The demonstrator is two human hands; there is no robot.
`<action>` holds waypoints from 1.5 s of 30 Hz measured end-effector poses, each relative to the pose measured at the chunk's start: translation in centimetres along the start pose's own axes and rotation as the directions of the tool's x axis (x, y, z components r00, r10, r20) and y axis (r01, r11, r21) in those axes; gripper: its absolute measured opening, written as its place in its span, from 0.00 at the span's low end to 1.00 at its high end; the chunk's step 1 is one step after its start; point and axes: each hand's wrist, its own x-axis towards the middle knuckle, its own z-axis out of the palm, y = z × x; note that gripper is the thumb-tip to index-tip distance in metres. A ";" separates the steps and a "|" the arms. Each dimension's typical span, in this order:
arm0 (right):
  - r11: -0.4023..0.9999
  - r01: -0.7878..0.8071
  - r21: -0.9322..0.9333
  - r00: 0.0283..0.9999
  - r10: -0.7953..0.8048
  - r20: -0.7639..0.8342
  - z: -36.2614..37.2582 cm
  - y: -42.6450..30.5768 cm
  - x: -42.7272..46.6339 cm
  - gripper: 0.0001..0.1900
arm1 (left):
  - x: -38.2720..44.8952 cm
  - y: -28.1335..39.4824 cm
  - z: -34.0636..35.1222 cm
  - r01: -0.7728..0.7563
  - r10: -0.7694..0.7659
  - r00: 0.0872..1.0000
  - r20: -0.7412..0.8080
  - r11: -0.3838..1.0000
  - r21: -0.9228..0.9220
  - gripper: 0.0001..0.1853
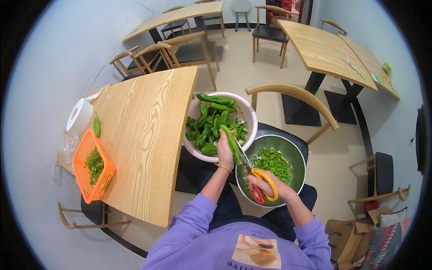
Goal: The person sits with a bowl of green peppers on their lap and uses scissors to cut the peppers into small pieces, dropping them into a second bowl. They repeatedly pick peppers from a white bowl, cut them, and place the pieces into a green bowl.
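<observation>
My left hand holds a long green pepper between the white basin and the green bowl. In my right hand are scissors with one yellow and one red handle, their blades spread at the pepper's side. Whole green peppers fill much of the white basin, with some cut pieces at its right. Below my right hand, the green metal bowl with a white rim holds chopped green pepper; it stands partly on a black chair seat.
On the wooden table at left are an orange plastic basket with cut green pieces, a single green pepper, a white paper roll and a clear plastic bag. A chair back curves behind the bowl. A cardboard box lies lower right.
</observation>
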 end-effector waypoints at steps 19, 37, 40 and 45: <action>1.000 0.020 -0.023 0.999 -0.021 -0.041 -2.9 -2.4 -2.2 0.22 | -1.8 -0.3 -0.9 -0.262 0.098 0.897 0.432 0.903 0.340 0.19; 0.951 -0.061 -0.304 0.998 0.055 -0.028 -4.5 -2.9 -5.6 0.21 | -2.6 4.2 -0.4 -0.799 0.259 0.597 0.759 0.276 0.534 0.19; 0.982 -0.087 -0.167 0.995 0.093 0.025 -4.6 -3.1 -5.0 0.23 | -2.0 4.8 -0.6 -0.823 0.207 0.566 0.798 0.192 0.534 0.23; 0.956 -0.054 -0.288 0.997 0.070 0.043 -5.6 -4.1 -3.5 0.25 | -1.1 5.9 -1.1 -0.828 0.215 0.555 0.804 0.051 0.558 0.24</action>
